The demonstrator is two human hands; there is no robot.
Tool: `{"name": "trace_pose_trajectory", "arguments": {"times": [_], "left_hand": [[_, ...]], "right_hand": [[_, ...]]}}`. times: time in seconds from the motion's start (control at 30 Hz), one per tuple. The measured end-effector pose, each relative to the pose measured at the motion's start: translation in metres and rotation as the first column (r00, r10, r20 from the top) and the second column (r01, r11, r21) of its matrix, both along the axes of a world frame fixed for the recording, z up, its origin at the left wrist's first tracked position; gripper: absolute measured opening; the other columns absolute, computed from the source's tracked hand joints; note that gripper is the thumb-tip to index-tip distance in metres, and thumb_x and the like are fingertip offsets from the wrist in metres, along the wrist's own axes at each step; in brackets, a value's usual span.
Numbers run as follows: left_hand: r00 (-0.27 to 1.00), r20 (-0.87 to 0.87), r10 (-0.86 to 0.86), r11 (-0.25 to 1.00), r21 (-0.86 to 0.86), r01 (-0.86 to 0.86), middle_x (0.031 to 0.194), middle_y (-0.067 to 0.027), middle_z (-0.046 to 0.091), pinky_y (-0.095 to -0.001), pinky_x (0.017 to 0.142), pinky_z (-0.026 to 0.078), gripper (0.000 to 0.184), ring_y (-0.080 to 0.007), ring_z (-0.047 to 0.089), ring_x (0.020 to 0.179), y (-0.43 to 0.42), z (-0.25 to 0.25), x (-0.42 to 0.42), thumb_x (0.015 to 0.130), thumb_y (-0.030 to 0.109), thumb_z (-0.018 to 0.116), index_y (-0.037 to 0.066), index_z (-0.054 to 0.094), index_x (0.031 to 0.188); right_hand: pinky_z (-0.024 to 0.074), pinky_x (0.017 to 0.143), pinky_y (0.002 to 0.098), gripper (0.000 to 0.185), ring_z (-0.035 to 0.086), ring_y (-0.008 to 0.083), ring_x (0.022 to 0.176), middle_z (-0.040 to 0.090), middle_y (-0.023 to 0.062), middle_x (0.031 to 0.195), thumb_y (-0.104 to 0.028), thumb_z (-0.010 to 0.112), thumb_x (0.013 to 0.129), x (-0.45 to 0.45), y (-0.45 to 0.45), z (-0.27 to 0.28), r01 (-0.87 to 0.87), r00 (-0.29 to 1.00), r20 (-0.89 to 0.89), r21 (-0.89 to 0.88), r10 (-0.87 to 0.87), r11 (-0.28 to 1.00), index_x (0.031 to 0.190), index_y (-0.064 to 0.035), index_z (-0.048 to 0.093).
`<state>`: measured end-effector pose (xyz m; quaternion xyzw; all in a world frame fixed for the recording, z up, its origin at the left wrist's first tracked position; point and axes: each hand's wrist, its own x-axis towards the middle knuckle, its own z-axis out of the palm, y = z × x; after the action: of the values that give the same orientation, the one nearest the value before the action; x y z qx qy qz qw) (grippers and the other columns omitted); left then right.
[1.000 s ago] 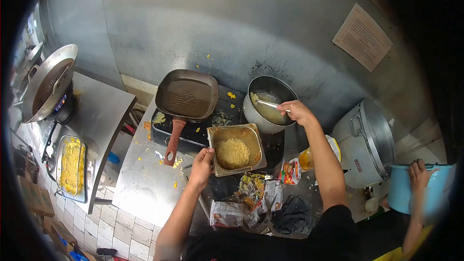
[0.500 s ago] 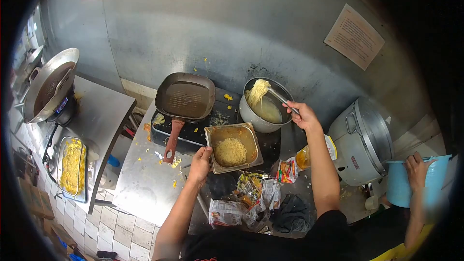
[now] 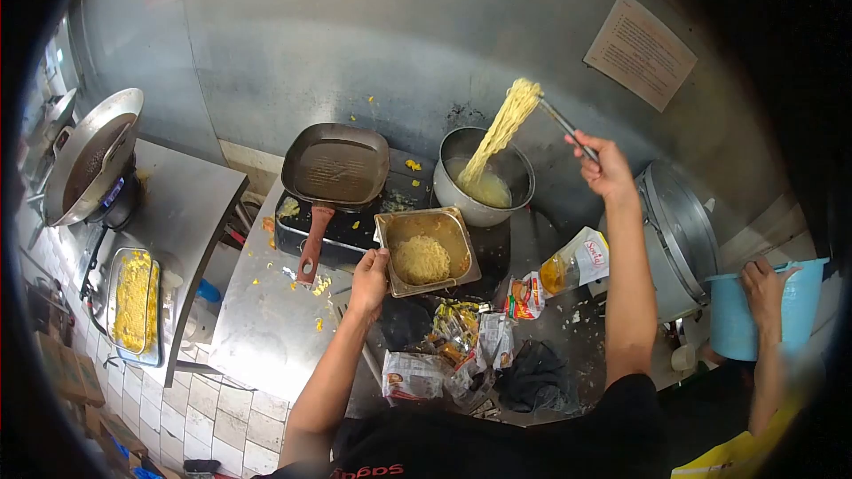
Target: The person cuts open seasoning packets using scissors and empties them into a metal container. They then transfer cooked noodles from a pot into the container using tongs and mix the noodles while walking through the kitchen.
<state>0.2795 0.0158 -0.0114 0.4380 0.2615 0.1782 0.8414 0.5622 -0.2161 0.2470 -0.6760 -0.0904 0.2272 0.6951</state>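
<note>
My left hand grips the left edge of a square metal container with a mound of noodles inside. Up and to the right, my right hand is closed on metal tongs. From the tongs' tips a long bundle of pale noodles hangs down into the grey pot, which holds cloudy liquid. A square pan with a brown handle sits to the left of the pot.
Torn packets and a dark cloth lie near my body. An oil pouch is right of the container. A large steamer stands at right, beside another person's hand on a blue bucket. A wok is at left.
My right hand has risen and moved right with the tongs, drawing the noodles up out of the pot into a long strand. My left hand still holds the container. The blue bucket has shifted slightly upward.
</note>
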Motion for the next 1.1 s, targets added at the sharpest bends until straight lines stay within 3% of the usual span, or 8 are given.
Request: {"name": "trace_pose_trajectory", "arguments": {"times": [0.17,0.43,0.63,0.73,0.9,0.97,1.03,1.1], "left_hand": [[0.999,-0.001,-0.038,0.998,0.045,0.038,0.077,0.0052,0.049,-0.0257,0.061,0.046,0.025,-0.0055,0.048,0.069,0.004,-0.005,-0.001,0.102,0.029,0.047,0.012,0.049,0.084],[1.0,0.003,-0.006,1.0,0.012,0.006,0.078,0.0048,0.049,-0.0259,0.059,0.045,0.024,-0.0055,0.047,0.07,0.0,0.006,-0.001,0.102,0.028,0.047,0.011,0.049,0.085],[1.0,0.019,-0.013,1.0,0.022,0.013,0.079,0.004,0.051,-0.0264,0.059,0.047,0.022,-0.0064,0.051,0.067,0.005,-0.016,0.005,0.102,0.028,0.048,0.012,0.049,0.087],[1.0,0.022,-0.006,1.0,0.003,0.005,0.078,0.0037,0.053,-0.0267,0.059,0.049,0.02,-0.0072,0.053,0.065,0.003,-0.006,0.002,0.101,0.028,0.05,0.014,0.05,0.087],[1.0,0.006,-0.027,0.999,-0.032,0.027,0.08,0.0025,0.055,-0.0276,0.062,0.051,0.019,-0.0086,0.056,0.067,0.006,-0.006,0.001,0.101,0.027,0.049,0.012,0.051,0.089],[1.0,0.005,-0.03,0.999,-0.024,0.03,0.082,0.0022,0.054,-0.0297,0.064,0.053,0.021,-0.0088,0.056,0.07,0.005,-0.005,0.0,0.101,0.028,0.048,0.012,0.051,0.088],[0.999,0.005,-0.033,0.999,-0.015,0.033,0.083,0.0019,0.053,-0.0318,0.065,0.054,0.024,-0.009,0.055,0.072,0.006,-0.003,-0.001,0.101,0.03,0.047,0.011,0.051,0.087],[0.998,0.026,-0.049,0.998,-0.04,0.05,0.083,0.0009,0.056,-0.032,0.065,0.055,0.023,-0.01,0.058,0.071,0.006,-0.003,-0.002,0.101,0.03,0.047,0.011,0.052,0.087]], "right_hand": [[0.0209,0.033,0.0179,0.026,0.031,0.0032,0.039,0.058,0.0034,0.072,-0.019,0.069,0.086,0.003,-0.005,0.042,0.054,0.983,0.177,0.009,-0.054,0.999,0.099,0.0027,0.065],[0.019,0.033,0.0186,0.021,0.03,0.0029,0.037,0.058,0.0031,0.066,-0.016,0.069,0.086,-0.03,-0.003,0.103,0.051,0.915,0.403,-0.072,-0.018,0.996,0.094,0.0037,0.066],[0.0202,0.034,0.0177,0.022,0.029,0.0019,0.037,0.06,0.0023,0.068,-0.016,0.067,0.088,-0.058,-0.006,0.141,0.044,0.898,0.439,-0.024,-0.029,0.999,0.097,0.004,0.065],[0.0198,0.035,0.0172,0.025,0.027,0.0011,0.037,0.061,0.0017,0.072,-0.019,0.065,0.089,-0.065,-0.014,0.153,-0.076,0.881,0.467,-0.025,0.078,0.997,0.1,0.0038,0.065],[0.0205,0.037,0.0164,0.027,0.028,-0.0001,0.04,0.061,0.0001,0.071,-0.022,0.064,0.09,-0.089,-0.015,0.141,-0.087,0.852,0.513,-0.047,0.099,0.995,0.1,0.0028,0.066],[0.0195,0.037,0.0172,0.023,0.03,-0.0016,0.043,0.062,0.002,0.073,-0.022,0.066,0.088,-0.087,-0.017,0.122,-0.114,0.776,0.57,-0.294,0.27,0.949,0.096,-0.0004,0.068],[0.0344,0.045,0.0201,0.024,0.044,0.0022,0.053,0.062,0.0025,0.076,-0.024,0.069,0.084,-0.098,-0.008,0.095,-0.076,0.759,0.518,-0.532,0.395,0.843,0.093,-0.0018,0.07],[0.0481,0.065,0.0318,0.029,0.061,0.0162,0.071,0.066,0.0058,0.081,-0.028,0.07,0.082,-0.126,0.016,0.055,0.033,0.482,0.593,-0.748,0.645,0.663,0.095,-0.0019,0.07]]}}
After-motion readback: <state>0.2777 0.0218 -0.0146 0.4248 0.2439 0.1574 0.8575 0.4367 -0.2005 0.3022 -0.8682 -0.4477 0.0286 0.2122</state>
